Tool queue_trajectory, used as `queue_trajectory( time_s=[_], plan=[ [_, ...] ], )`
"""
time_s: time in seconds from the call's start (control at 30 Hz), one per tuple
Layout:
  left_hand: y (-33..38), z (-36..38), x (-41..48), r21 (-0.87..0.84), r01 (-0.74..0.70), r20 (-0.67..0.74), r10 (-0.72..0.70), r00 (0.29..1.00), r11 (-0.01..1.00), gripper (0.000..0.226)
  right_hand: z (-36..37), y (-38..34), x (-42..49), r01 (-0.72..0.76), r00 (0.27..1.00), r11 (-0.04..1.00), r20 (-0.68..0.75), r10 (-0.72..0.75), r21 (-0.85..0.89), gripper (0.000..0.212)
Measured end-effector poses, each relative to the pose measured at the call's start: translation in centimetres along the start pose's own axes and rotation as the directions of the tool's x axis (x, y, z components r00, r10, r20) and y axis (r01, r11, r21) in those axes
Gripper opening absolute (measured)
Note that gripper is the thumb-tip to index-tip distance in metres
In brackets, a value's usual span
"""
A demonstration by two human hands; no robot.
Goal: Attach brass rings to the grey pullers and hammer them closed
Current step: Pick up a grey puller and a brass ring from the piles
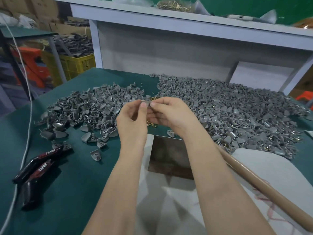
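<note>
Left hand [133, 118] and right hand [171, 112] pinch one small, pale grey plastic puller [147, 102], half hidden, above the green table [84, 184]. Tiny brass rings [152, 125] lie scattered just beneath the hands; heaps of grey pullers [237, 112] spread to both sides.

Black TAPER tool [36, 168], yellow crate [76, 66]

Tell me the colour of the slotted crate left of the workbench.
The crate is yellow; the head view shows it best.
</note>
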State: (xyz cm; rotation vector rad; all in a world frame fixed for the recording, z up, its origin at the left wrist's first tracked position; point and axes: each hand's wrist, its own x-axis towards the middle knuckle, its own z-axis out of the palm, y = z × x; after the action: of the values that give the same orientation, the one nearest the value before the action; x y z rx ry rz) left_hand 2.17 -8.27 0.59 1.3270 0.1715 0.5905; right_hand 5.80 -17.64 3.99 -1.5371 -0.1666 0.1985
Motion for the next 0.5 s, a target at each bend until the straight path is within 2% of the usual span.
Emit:
queue_trajectory(
  time_s=[0.03,0.07,0.1,0.13,0.17,0.23,0.3,0.33,0.4,0.43,0.47,0.5],
  plan=[
    [-0.1,-0.1,0.2,-0.027,0.019,-0.05,-0.02,0.999,0.999,0.012,-0.1,0.3,0.5,0.002,0.999,0.997,-0.038,-0.005,-0.071,0.015],
    [-0.1,-0.2,0.4,-0.063,0.047,-0.096,-0.053,0.994,0.997,0.017,0.0,0.7,1.2,0.011,0.993,0.967,-0.112,-0.041,-0.255,0.016],
    [-0.1,-0.4,0.5,-0.114,0.08,-0.128,-0.095,0.987,0.99,0.02,0.1,1.2,2.1,0.007,0.984,0.866,-0.149,-0.094,-0.5,0.015],
    [-0.1,-0.5,0.5,-0.163,0.106,-0.145,-0.13,0.981,0.981,0.021,0.5,1.8,2.8,-0.014,0.987,0.713,-0.125,-0.104,-0.701,0.01],
    [-0.1,-0.5,0.6,-0.201,0.123,-0.15,-0.154,0.976,0.972,0.021,1.0,2.3,3.4,-0.042,0.995,0.552,-0.086,-0.055,-0.833,0.006],
    [0.1,-0.5,0.5,-0.258,0.14,-0.149,-0.183,0.972,0.956,0.018,2.1,3.6,4.7,-0.104,0.992,0.342,-0.074,0.098,-0.934,0.009],
    [0.2,-0.3,0.4,-0.318,0.144,-0.137,-0.196,0.971,0.937,0.017,3.0,4.4,5.8,-0.112,0.984,0.263,-0.069,0.167,-0.958,0.01],
    [0.3,-0.3,0.3,-0.34,0.142,-0.129,-0.196,0.972,0.93,0.016,3.3,4.6,6.0,-0.075,0.988,0.285,-0.033,0.15,-0.956,0.013],
    [0.3,-0.2,0.3,-0.355,0.139,-0.11,-0.189,0.976,0.925,0.014,3.8,4.9,6.2,0.021,0.995,0.438,0.061,0.079,-0.899,0.017],
    [0.3,-0.1,0.3,-0.353,0.139,-0.102,-0.186,0.977,0.925,0.011,4.1,5.2,5.9,-0.006,1.0,0.58,0.004,0.016,-0.815,0.02],
    [0.3,-0.1,0.2,-0.348,0.14,-0.095,-0.184,0.978,0.927,0.008,4.1,5.2,5.7,-0.056,0.998,0.662,-0.048,0.031,-0.747,0.026],
    [0.3,0.0,0.2,-0.34,0.144,-0.086,-0.183,0.979,0.929,0.005,3.8,5.1,5.6,-0.006,1.0,0.673,0.006,0.016,-0.74,0.032]
  ],
)
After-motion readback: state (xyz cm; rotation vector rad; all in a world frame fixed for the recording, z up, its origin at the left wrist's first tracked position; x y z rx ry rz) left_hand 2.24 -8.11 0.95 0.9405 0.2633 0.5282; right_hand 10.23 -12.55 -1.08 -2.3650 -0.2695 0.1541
